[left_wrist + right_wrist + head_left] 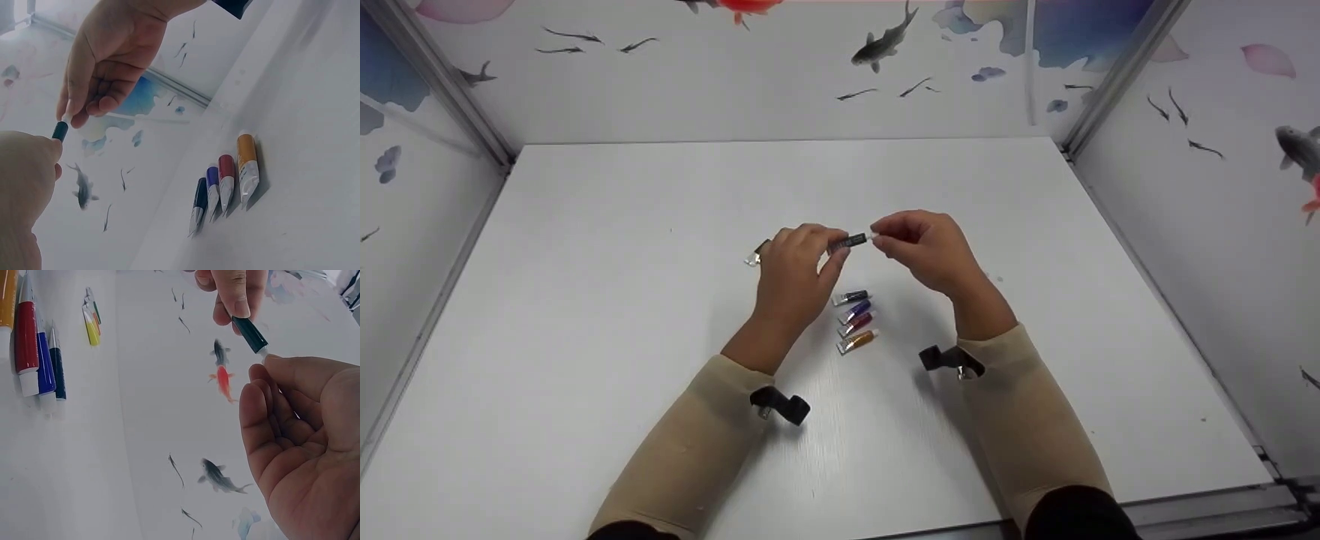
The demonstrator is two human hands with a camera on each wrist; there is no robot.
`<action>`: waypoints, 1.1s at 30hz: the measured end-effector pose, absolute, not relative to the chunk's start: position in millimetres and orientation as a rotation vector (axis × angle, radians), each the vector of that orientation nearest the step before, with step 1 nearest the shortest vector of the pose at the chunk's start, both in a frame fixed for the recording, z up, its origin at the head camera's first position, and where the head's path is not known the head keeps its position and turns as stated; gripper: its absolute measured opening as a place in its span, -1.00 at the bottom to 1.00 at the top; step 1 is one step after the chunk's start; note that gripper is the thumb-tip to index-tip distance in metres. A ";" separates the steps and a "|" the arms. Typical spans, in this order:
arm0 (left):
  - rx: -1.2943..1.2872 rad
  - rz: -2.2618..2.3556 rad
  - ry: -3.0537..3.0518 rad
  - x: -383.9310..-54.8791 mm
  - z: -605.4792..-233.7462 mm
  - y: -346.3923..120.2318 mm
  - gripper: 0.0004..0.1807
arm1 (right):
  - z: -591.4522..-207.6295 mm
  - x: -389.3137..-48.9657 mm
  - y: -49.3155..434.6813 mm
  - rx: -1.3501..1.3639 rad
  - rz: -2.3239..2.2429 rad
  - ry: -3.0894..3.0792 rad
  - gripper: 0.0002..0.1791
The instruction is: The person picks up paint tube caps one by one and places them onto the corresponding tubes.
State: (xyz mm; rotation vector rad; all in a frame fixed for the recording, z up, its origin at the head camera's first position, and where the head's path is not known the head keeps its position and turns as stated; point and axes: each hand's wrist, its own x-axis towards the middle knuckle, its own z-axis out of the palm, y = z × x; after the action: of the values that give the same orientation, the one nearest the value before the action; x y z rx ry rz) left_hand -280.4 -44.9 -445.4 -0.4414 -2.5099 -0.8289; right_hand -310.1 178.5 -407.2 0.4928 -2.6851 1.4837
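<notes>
Between the hands, above the table, is a small dark green paint tube (251, 336). My left hand (795, 274) holds its body between thumb and fingers. At the tube's end, the thumb and forefinger of my right hand (934, 251) pinch the white cap (263, 354), which the fingertips partly cover. Below the hands lies a row of paint tubes: dark blue (853, 297), purple-blue (856, 310), red (856, 324) and ochre (858, 342). Behind the left hand, more tubes show, among them a yellow tube (90, 328); the hand partly hides them in the head view.
A white table (607, 300) carries everything. Panels painted with fish enclose it at the back (697, 97) and both sides. Black straps (780, 405) sit on the beige sleeves near the wrists.
</notes>
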 end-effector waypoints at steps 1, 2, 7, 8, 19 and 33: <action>-0.439 -0.827 -2.512 -280.4 -445.4 -44.9 -0.68 | -407.0 -309.9 178.3 0.490 1.488 -2.688 -0.76; -0.436 -0.826 -2.515 -280.4 -445.4 -44.9 -0.68 | -406.9 -309.7 178.2 0.487 1.493 -2.690 -0.77; -0.432 -0.826 -2.521 -280.6 -445.4 -44.4 -0.68 | -406.9 -309.8 178.3 0.484 1.506 -2.690 -0.80; -0.432 -0.826 -2.521 -280.5 -445.3 -44.3 -0.68 | -407.0 -309.8 178.4 0.485 1.506 -2.690 -0.80; -0.441 -0.810 -2.509 -280.9 -445.4 -44.1 -0.68 | -406.8 -309.4 178.0 0.491 1.484 -2.710 -0.81; -0.449 -0.805 -2.504 -280.6 -445.8 -44.3 -0.69 | -406.4 -309.0 177.4 0.481 1.476 -2.724 -0.80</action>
State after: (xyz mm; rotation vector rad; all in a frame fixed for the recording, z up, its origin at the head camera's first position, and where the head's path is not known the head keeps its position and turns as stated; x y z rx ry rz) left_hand -280.6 -44.3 -445.8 -0.4486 -2.5044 -0.8054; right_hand -309.0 177.4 -406.4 0.4813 -2.7241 1.4762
